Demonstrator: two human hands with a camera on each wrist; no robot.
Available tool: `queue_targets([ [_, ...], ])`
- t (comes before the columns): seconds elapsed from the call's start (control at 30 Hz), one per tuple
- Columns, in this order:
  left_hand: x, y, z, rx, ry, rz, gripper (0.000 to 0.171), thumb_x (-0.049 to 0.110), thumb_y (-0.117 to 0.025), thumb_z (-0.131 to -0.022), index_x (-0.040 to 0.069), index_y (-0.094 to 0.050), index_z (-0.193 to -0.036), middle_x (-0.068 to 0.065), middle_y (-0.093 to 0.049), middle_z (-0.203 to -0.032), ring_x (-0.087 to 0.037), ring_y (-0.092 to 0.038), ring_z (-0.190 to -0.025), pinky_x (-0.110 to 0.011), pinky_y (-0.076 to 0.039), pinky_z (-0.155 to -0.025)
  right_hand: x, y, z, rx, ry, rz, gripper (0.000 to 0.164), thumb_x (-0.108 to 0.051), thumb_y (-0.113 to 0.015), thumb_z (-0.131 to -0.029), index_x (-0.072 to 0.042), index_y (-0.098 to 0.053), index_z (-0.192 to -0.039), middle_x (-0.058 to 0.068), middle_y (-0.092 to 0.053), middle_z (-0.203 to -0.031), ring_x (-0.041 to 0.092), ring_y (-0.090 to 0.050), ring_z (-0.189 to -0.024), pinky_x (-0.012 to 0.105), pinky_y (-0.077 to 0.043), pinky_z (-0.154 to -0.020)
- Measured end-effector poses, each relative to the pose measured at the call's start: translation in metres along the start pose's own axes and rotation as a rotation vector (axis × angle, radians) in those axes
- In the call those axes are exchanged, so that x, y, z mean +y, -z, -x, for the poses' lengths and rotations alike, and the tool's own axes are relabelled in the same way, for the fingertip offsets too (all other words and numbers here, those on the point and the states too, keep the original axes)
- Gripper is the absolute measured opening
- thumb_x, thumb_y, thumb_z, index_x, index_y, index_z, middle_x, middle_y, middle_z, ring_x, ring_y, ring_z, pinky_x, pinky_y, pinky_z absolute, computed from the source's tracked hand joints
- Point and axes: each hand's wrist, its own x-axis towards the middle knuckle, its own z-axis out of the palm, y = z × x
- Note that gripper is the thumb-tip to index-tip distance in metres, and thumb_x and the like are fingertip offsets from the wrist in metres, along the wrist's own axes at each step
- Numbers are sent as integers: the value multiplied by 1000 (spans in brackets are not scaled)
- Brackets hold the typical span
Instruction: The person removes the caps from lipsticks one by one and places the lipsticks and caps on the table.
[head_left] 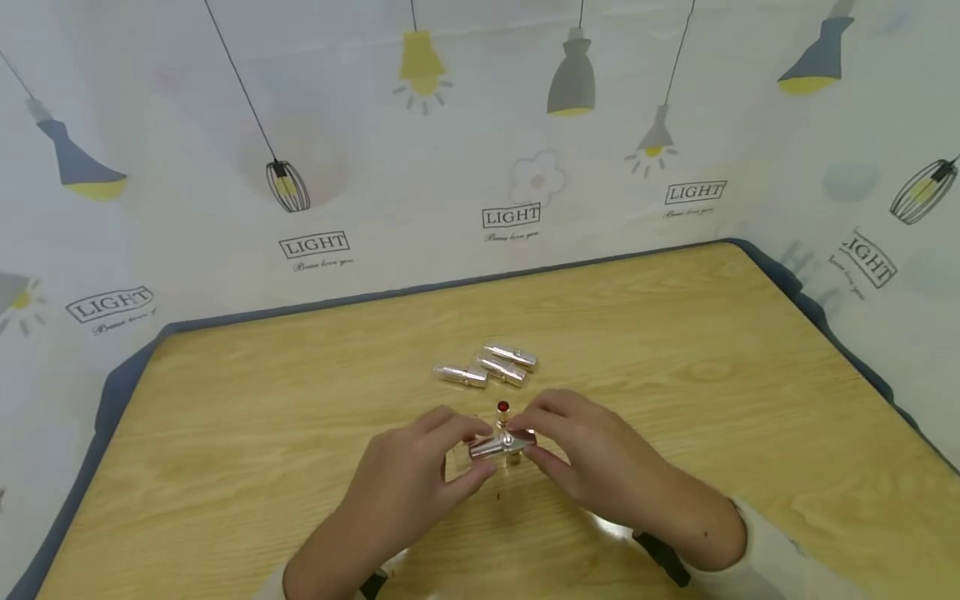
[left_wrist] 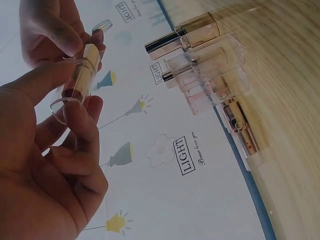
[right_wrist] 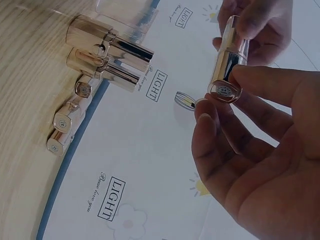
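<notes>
Both hands hold one lipstick tube point(head_left: 487, 447) between them, lying crosswise above the table. It has a shiny metallic base and a clear cap. My left hand point(head_left: 408, 467) pinches the clear-cap end point(left_wrist: 61, 109) between thumb and fingers. At the other end, my right hand point(head_left: 600, 450) grips the metallic base, whose round stamped bottom point(right_wrist: 225, 91) faces the right wrist camera. Close to the hands, two more lipstick tubes stand upright: one has a dark red top point(head_left: 503, 407), and the other point(head_left: 513, 459) is partly hidden beneath the held tube.
Beyond the hands, three capped lipstick tubes lie on the wooden table point(head_left: 262, 433): one on the left point(head_left: 461, 376), one in the middle point(head_left: 501, 370) and one farther back point(head_left: 512, 357). A pale curtain point(head_left: 450, 167) printed with lamps hangs along the table's dark blue-edged back.
</notes>
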Motion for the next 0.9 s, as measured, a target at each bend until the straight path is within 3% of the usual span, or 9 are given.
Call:
queue_targets([
  [0.27, 0, -1, 0, 22, -42, 1, 25, 31, -84, -81, 23, -75, -103, 13, -66, -88, 7, -37, -55, -8, -28, -48, -1, 1, -1, 48, 31, 1, 26, -11, -81, -83, -15, -72, -106, -6, -66, -101, 8, -62, -97, 25, -56, -77],
  [0.43, 1, -2, 1, 40, -65, 18, 26, 31, -83, -82, 22, -75, -105, 12, -66, -90, 7, -40, -54, -7, -30, -49, 0, 0, 0, 87, 73, 26, 30, -19, -86, -79, -15, -74, -106, -6, -65, -95, 6, -58, -84, 19, -51, -67],
  [0.57, 1, -2, 2, 37, -76, 37, 26, 31, -83, -83, 22, -76, -105, 11, -67, -90, 8, -41, -54, -5, -31, -49, 0, -1, 0, 98, 92, 39, 25, -22, -87, -78, -17, -76, -100, -5, -64, -90, 4, -54, -78, 16, -47, -62],
  [0.9, 2, 4, 0, 24, -64, 45, 27, 32, -82, -83, 22, -76, -107, 11, -66, -88, 9, -40, -53, -5, -31, -48, 1, 2, 0, 110, 93, 53, 26, -24, -87, -77, -19, -77, -101, -5, -65, -92, 6, -58, -81, 19, -50, -65],
])
